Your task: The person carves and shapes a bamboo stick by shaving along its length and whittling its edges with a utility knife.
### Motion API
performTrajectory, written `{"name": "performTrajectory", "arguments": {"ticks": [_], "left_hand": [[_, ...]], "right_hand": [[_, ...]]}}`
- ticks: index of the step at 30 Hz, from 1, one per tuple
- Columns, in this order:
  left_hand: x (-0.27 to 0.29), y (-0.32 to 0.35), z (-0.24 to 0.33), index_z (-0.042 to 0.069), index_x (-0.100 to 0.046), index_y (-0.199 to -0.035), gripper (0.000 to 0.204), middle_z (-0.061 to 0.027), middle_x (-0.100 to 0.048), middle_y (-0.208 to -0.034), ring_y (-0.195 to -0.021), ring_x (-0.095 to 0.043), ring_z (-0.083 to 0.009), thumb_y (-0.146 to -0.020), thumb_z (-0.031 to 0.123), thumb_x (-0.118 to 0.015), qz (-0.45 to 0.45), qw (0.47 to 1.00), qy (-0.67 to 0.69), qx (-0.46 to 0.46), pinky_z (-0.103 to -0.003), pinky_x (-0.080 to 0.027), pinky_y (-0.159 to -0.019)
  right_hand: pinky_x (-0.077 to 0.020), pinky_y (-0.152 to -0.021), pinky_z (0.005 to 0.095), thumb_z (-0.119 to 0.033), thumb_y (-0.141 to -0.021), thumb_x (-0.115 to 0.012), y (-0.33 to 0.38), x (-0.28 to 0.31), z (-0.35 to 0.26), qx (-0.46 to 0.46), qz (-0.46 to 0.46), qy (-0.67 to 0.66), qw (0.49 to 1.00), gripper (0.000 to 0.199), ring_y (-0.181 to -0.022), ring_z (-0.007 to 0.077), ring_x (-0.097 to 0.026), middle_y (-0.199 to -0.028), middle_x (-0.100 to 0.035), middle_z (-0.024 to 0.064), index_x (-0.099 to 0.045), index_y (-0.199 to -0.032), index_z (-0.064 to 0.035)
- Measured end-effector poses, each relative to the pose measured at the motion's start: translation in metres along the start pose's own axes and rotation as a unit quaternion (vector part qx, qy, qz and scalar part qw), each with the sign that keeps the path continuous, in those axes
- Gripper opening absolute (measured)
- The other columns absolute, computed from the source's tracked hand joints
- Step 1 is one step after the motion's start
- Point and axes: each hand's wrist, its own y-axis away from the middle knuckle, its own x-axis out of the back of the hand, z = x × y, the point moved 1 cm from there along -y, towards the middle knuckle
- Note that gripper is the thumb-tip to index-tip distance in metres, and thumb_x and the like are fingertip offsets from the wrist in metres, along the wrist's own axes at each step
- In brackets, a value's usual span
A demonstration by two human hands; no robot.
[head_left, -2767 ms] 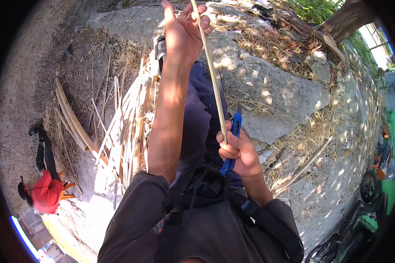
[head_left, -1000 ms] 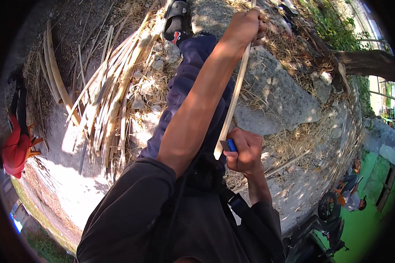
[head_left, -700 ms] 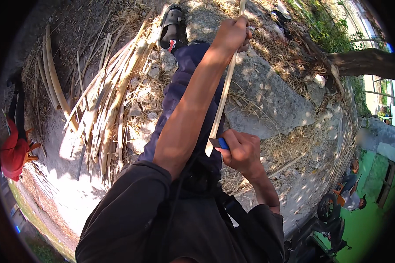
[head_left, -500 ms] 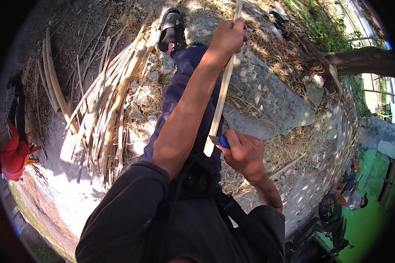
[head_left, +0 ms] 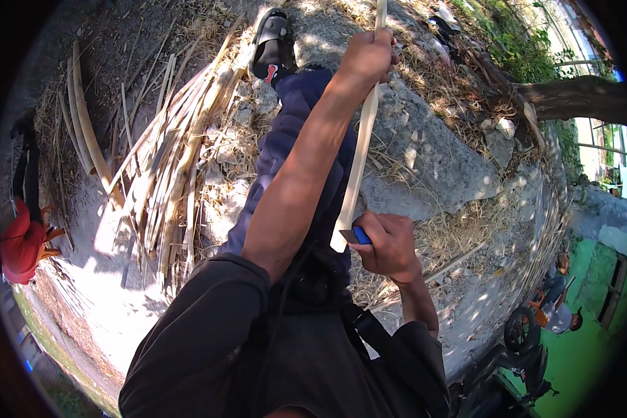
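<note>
Bamboo strip [head_left: 359, 164], pale, long and flat, gripped by left hand [head_left: 369, 56] fingers; right hand [head_left: 390, 244] fingers clench a blue-handled knife [head_left: 359, 235]

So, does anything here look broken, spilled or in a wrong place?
Nothing looks damaged. The left hand holds a pale bamboo strip, and the right hand holds a blue-handled knife at its lower end. Split strips lie in a loose pile on the ground beside the leg.

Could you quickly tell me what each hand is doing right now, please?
Left hand: closed around the strip.
Right hand: closed on the blue-handled knife at the strip's near end.
</note>
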Motion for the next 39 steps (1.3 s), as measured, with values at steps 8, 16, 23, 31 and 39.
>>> {"name": "performTrajectory", "arguments": {"ticks": [8, 16, 23, 31, 39], "left_hand": [[0.006, -0.003, -0.002, -0.002, -0.059, -0.11, 0.036, -0.0093, -0.062, -0.081, -0.062, -0.052, -0.0117, -0.111, 0.032, -0.046, -0.003, 1.0, 0.003, 0.011, -0.032, -0.043, -0.052], [0.001, 0.001, 0.005, 0.008, -0.054, -0.102, 0.023, 0.0034, -0.045, -0.068, -0.051, -0.034, -0.0055, -0.109, 0.03, -0.047, 0.0, 0.999, 0.033, 0.02, -0.027, -0.03, -0.046], [0.0, 0.011, 0.008, 0.007, -0.054, -0.1, 0.023, 0.0023, -0.047, -0.068, -0.048, -0.034, -0.0065, -0.108, 0.028, -0.049, -0.013, 0.998, 0.058, 0.031, -0.027, -0.028, -0.043], [-0.016, 0.007, 0.015, 0.007, -0.055, -0.098, 0.025, 0.0001, -0.052, -0.068, -0.049, -0.037, -0.0076, -0.109, 0.029, -0.048, -0.023, 0.997, 0.079, -0.001, -0.027, -0.03, -0.045], [-0.014, 0.008, 0.021, 0.007, -0.058, -0.1, 0.031, 0.0003, -0.055, -0.068, -0.05, -0.048, -0.0064, -0.109, 0.036, -0.051, 0.076, 0.985, -0.085, -0.132, -0.025, -0.037, -0.044]], "right_hand": [[-0.0465, -0.051, 0.0419, -0.05, -0.104, -0.053, -0.006, -0.01, 0.0, -0.007, 0.002, 0.084, 0.996, 0.047, -0.056, 0.0306, -0.061, -0.069, -0.055, 0.0078, -0.057, -0.084, -0.0069], [-0.0479, -0.05, 0.039, -0.045, -0.101, -0.056, -0.005, -0.014, -0.007, -0.021, 0.056, 0.127, 0.99, 0.041, -0.055, 0.0262, -0.062, -0.068, -0.054, 0.0054, -0.055, -0.081, -0.0094], [-0.0476, -0.051, 0.0376, -0.032, -0.096, -0.067, -0.003, -0.016, 0.018, -0.125, 0.119, 0.161, 0.972, 0.03, -0.057, 0.0254, -0.065, -0.067, -0.053, 0.0061, -0.055, -0.082, -0.0085], [-0.0253, -0.051, 0.024, -0.038, -0.106, -0.058, 0.004, -0.007, 0.01, -0.183, 0.341, -0.439, 0.811, 0.036, -0.059, 0.0044, -0.035, -0.076, -0.05, 0.001, -0.058, -0.109, -0.0018], [-0.0512, -0.067, 0.0261, -0.023, -0.096, -0.075, -0.01, -0.022, -0.006, -0.343, 0.213, -0.315, 0.859, 0.031, -0.07, 0.0112, -0.066, -0.089, -0.073, 0.007, -0.07, -0.112, 0.0038]]}}
